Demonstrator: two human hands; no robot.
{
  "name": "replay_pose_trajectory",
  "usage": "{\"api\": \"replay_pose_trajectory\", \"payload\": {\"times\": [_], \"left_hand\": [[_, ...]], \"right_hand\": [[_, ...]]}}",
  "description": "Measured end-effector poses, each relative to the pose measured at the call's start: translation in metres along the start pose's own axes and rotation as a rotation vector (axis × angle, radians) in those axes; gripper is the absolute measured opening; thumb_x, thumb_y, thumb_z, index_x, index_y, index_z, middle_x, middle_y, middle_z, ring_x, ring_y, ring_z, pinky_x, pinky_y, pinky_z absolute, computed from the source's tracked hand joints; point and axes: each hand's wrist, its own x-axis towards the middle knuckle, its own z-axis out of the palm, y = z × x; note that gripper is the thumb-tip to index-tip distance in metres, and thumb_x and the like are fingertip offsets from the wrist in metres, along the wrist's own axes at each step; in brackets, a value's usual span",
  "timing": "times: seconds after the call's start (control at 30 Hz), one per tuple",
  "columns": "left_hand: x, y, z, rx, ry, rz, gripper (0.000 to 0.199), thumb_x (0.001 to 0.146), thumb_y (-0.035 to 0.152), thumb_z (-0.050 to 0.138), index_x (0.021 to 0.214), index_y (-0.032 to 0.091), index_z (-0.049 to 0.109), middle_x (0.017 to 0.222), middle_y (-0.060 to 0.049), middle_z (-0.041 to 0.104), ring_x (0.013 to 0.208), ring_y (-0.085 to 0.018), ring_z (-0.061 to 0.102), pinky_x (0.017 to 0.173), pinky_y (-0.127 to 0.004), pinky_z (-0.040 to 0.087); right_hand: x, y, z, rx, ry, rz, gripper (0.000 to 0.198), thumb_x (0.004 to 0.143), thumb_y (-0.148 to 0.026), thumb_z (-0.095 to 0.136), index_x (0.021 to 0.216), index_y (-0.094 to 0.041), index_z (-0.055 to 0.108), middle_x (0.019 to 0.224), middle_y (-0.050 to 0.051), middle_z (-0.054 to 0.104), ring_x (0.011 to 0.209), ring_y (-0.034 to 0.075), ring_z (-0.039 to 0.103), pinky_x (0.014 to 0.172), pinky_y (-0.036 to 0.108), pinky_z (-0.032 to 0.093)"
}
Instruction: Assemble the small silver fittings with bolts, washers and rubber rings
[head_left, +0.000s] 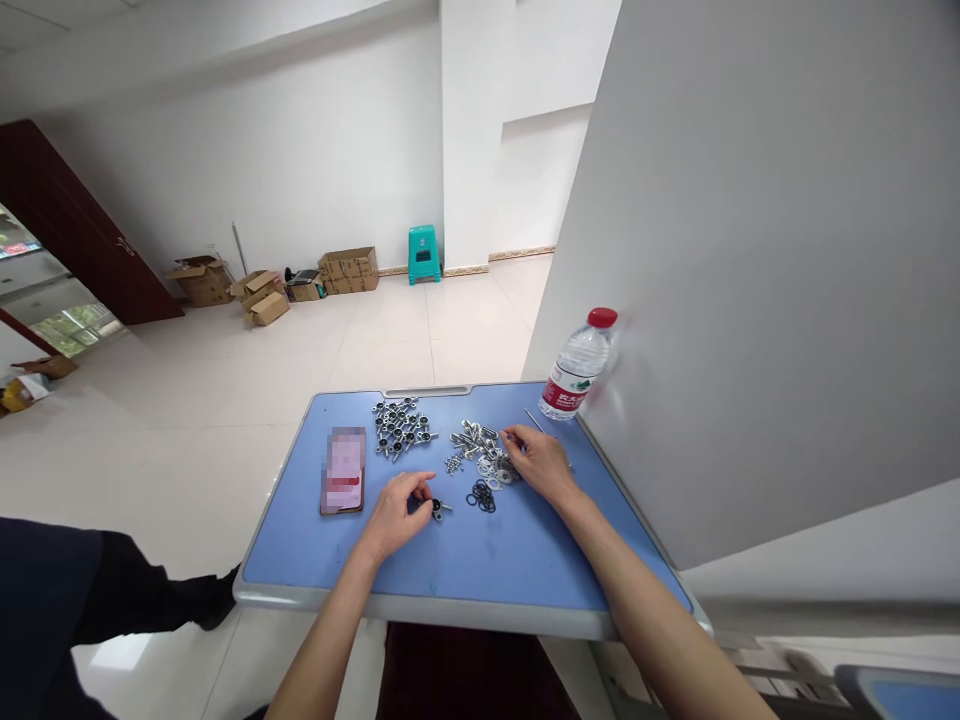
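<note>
A metal fitting [438, 509] sits at the left hand's [395, 514] three o'clock, black rings [481, 496] at the right hand's [538, 462] eight; whether either grips, I cannot tell.

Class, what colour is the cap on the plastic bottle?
The cap is red, seen in the head view.

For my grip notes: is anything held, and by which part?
The left hand meets the lone metal fitting at its left side, grip unclear; the right hand, by metal pieces, shows no clear hold.

Left grip [396, 512] curls loosely; right grip [541, 464] reaches farther forward.
</note>
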Motion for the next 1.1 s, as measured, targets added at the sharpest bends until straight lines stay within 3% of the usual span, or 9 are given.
{"api": "replay_pose_trajectory", "payload": {"times": [1.1], "left_hand": [[-0.0009, 0.0026, -0.0020, -0.029, -0.020, -0.053, 0.029, 0.088, 0.022, 0.049, 0.112, 0.019, 0.065, 0.088, -0.004, 0.065, 0.088, -0.018, 0.059, 0.084, -0.030, 0.046]], "right_hand": [[-0.0047, -0.0099, 0.0031, 0.132, 0.013, -0.081, 0.040, 0.093, -0.045, 0.041, 0.080, -0.018, 0.067, 0.066, 0.004, 0.065, 0.057, 0.016, 0.055, 0.056, 0.026, 0.036]]}}
